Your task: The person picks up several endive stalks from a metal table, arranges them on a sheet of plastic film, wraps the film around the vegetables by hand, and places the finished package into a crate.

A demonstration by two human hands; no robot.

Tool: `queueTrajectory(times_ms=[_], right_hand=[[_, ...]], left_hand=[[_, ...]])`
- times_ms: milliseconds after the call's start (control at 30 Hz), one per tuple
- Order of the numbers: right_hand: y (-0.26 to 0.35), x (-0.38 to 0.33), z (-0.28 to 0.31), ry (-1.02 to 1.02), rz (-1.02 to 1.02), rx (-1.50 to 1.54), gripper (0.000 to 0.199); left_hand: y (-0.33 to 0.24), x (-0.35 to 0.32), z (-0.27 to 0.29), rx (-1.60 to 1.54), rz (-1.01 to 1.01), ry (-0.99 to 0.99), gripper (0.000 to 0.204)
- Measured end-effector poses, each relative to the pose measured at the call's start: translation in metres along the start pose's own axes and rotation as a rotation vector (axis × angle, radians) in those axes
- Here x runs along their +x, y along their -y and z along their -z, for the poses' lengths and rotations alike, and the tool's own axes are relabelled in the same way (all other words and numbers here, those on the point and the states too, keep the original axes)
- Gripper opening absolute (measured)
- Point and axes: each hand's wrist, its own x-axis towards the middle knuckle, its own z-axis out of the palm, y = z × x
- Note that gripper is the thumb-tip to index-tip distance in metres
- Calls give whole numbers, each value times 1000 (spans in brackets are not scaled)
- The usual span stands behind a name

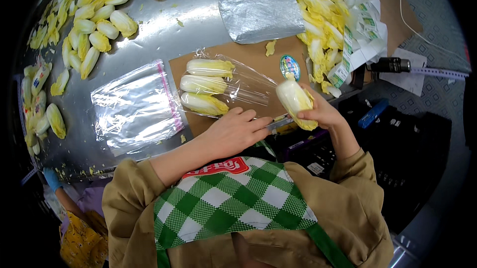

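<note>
My right hand (pixel 324 109) is closed around a small Chinese cabbage (pixel 294 100), held tilted above the table's near edge. It is pale white with yellow leaf edges. To its left, a clear plastic bag (pixel 253 86) lies on a brown cardboard sheet (pixel 198 130). Three more Chinese cabbages (pixel 204 84) rest side by side in the bag, leafy ends to the right. My left hand (pixel 239 128) lies at the bag's near edge, fingers stretched toward the right. Whether its fingertips pinch the film is hard to see.
A stack of clear bags (pixel 136 106) lies left of the cardboard. Loose cabbages (pixel 107 28) cover the far left, bagged ones (pixel 39 81) the left edge. Trimmed leaves (pixel 320 24) and a label strip (pixel 360 32) are heaped far right. Another person's gloved hand (pixel 51 179) shows lower left.
</note>
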Motion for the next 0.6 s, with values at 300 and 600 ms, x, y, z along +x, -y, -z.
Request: queueTrajectory(times_ms=[300,600], right_hand=[[-67,28,-30,-127,145,-697,67],[-73,106,-81,166,320,-152,63]], left_hand=[[-4,27,-33,332,-40,237,7],[0,-19,-11,14,191,-374,22]])
